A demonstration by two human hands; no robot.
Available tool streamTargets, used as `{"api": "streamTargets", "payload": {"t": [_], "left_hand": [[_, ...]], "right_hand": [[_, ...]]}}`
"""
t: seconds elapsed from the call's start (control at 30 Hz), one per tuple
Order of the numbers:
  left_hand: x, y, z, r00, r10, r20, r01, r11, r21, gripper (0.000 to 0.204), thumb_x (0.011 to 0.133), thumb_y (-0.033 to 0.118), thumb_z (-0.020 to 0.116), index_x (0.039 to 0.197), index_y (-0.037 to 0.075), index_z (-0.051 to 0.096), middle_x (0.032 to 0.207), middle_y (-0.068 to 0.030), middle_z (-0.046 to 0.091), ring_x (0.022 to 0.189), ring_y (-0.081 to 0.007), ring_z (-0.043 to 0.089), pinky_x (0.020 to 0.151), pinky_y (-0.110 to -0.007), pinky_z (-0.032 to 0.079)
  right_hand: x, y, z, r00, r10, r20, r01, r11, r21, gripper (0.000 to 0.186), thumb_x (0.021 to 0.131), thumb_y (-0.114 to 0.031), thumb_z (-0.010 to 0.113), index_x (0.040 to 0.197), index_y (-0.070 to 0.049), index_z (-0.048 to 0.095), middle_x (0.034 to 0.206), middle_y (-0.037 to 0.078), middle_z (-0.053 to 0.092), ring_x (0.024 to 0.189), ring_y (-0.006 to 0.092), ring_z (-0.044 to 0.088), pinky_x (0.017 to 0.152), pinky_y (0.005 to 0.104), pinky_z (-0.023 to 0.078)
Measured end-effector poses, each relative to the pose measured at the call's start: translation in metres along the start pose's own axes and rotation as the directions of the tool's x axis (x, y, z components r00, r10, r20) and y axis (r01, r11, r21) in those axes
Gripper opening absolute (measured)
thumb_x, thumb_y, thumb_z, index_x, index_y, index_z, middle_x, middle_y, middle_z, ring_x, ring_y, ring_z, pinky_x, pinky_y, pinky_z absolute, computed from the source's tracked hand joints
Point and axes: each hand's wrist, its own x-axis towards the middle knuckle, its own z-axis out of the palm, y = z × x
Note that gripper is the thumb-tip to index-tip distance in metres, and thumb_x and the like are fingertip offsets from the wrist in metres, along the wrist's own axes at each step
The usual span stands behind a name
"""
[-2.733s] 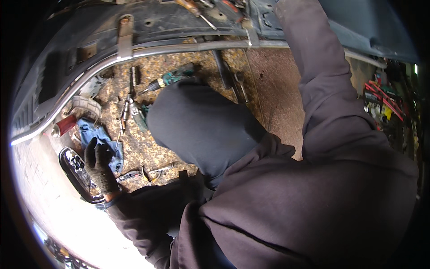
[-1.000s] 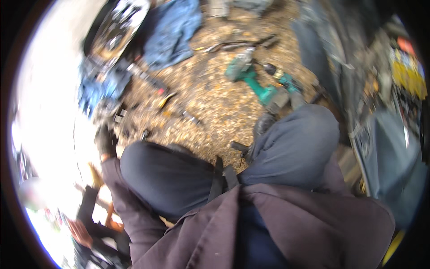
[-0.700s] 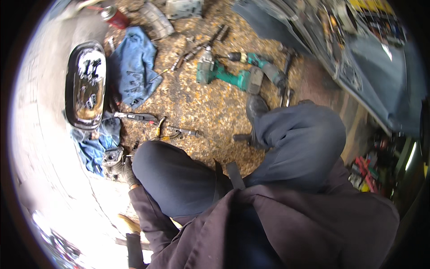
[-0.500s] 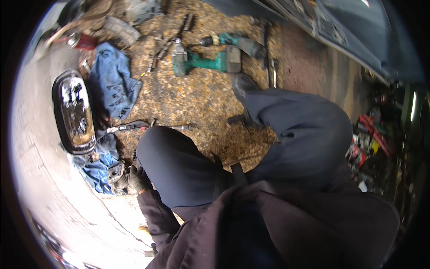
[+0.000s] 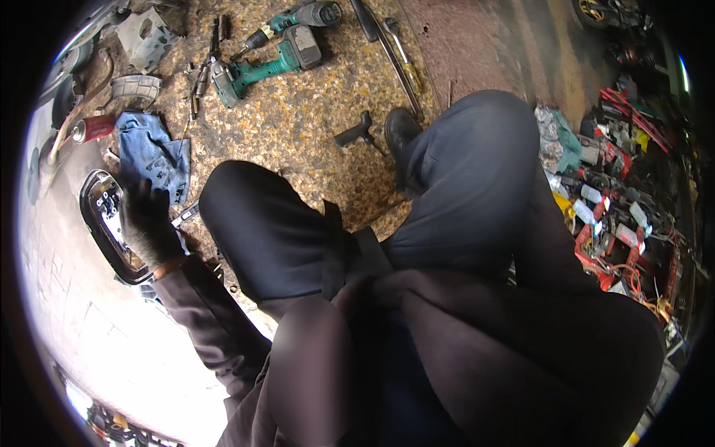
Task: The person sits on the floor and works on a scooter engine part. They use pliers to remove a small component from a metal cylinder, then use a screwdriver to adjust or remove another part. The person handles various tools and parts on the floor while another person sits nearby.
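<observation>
My left hand point(image 5: 147, 223), in a dark grey work glove, is over the right side of a black oval metal pan point(image 5: 141, 279). Its fingers stretch away from me and look apart, with nothing visible in them. The pan has a shiny, wet-looking inside, partly covered by the hand. Just beyond the fingers lies an oil-stained blue cloth point(image 5: 153, 149). A silver and black hand tool point(image 5: 186, 214) lies between the hand and my left knee. My right arm runs down behind my right thigh, and the right hand is hidden.
A green cordless impact wrench point(image 5: 261, 68) and a green drill point(image 5: 287, 22) lie ahead, near sockets and extensions point(image 5: 202, 78). A red spray can point(image 5: 93, 128) lies at the left. A black T-shaped tool point(image 5: 355, 132) and long bars point(image 5: 391, 63) lie ahead. Tools and bottles point(image 5: 611, 201) clutter the right.
My left hand has left the metal part beside my left knee and moved forward to the oval pan. The view has shifted, showing more of the clutter at the right.
</observation>
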Motion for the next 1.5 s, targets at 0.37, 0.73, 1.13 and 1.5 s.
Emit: {"api": "streamTargets", "payload": {"t": [0.37, 0.73, 1.13, 1.5], "left_hand": [[-0.098, 0.085, 0.147, 0.763, 0.541, 0.354, -0.635, 0.525, 0.567, 0.027, 0.083, -0.01, 0.062, 0.109, -0.006, 0.059, 0.101, -0.0117, 0.057, 0.081, -0.018, 0.06, 0.063, -0.026, 0.056], [-0.155, 0.089, 0.154, 0.913, 0.404, -0.05, -0.309, 0.767, 0.562, 0.026, 0.1, 0.02, 0.05, 0.115, 0.0, 0.055, 0.09, -0.0074, 0.058, 0.076, -0.0147, 0.056, 0.067, -0.028, 0.052], [-0.086, 0.089, 0.212, 0.693, 0.585, 0.421, -0.675, 0.321, 0.664, 0.031, 0.067, -0.008, 0.067, 0.096, -0.001, 0.06, 0.091, -0.0113, 0.059, 0.08, -0.0265, 0.058, 0.069, -0.035, 0.05], [-0.01, 0.107, 0.29, 0.927, -0.024, 0.374, -0.055, 0.979, 0.199, 0.043, 0.096, 0.013, 0.05, 0.136, -0.001, 0.042, 0.118, -0.0161, 0.055, 0.089, -0.022, 0.055, 0.082, -0.038, 0.048]], "right_hand": [[0.168, 0.008, 0.075, 0.871, -0.385, 0.304, 0.473, 0.823, -0.315, 0.02, 0.093, -0.023, 0.059, 0.109, -0.015, 0.068, 0.093, 0.008, 0.067, 0.088, 0.0228, 0.064, 0.075, 0.0372, 0.052], [0.224, -0.013, 0.097, 0.647, -0.57, 0.507, 0.759, 0.549, -0.35, 0.021, 0.093, -0.023, 0.059, 0.111, -0.016, 0.068, 0.093, 0.008, 0.067, 0.088, 0.0228, 0.065, 0.074, 0.0377, 0.052], [0.215, 0.087, 0.022, 0.964, -0.035, -0.264, 0.162, 0.864, 0.476, 0.013, 0.088, -0.007, 0.062, 0.101, -0.005, 0.064, 0.086, 0.009, 0.064, 0.081, 0.0196, 0.063, 0.066, 0.0304, 0.051], [0.18, 0.096, 0.094, 0.987, 0.135, 0.092, -0.155, 0.599, 0.785, 0.03, 0.084, -0.024, 0.063, 0.107, -0.006, 0.062, 0.091, 0.018, 0.067, 0.089, 0.0358, 0.065, 0.077, 0.0459, 0.051]]}}
